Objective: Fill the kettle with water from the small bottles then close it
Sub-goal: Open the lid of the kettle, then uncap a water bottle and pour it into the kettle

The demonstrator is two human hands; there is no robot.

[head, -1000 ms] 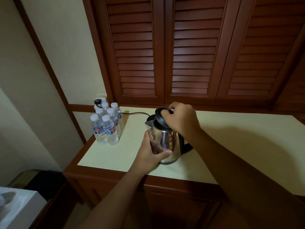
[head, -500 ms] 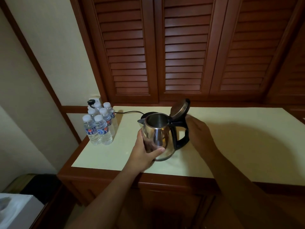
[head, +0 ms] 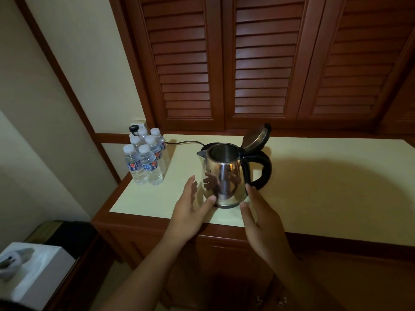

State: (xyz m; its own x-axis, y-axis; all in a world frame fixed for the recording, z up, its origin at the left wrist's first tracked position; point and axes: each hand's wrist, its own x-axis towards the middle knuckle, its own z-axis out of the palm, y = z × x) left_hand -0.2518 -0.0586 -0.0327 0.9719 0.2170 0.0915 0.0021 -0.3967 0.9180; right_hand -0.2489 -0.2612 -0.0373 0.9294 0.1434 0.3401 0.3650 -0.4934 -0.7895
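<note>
The kettle stands upright on the counter, right between your hands. Its lid is flipped up, mouth open, and the handle is on your right-hand side. Your left hand has fingers straight and spread, thumb tip at the lower wall. Your right hand has fingers straight, tips by the handle's foot. Neither grips anything; contact unclear. The capped bottles are clustered beyond and left of your left hand, well apart. A cord runs from behind the kettle toward them. Louvred doors stand past both hands.
</note>
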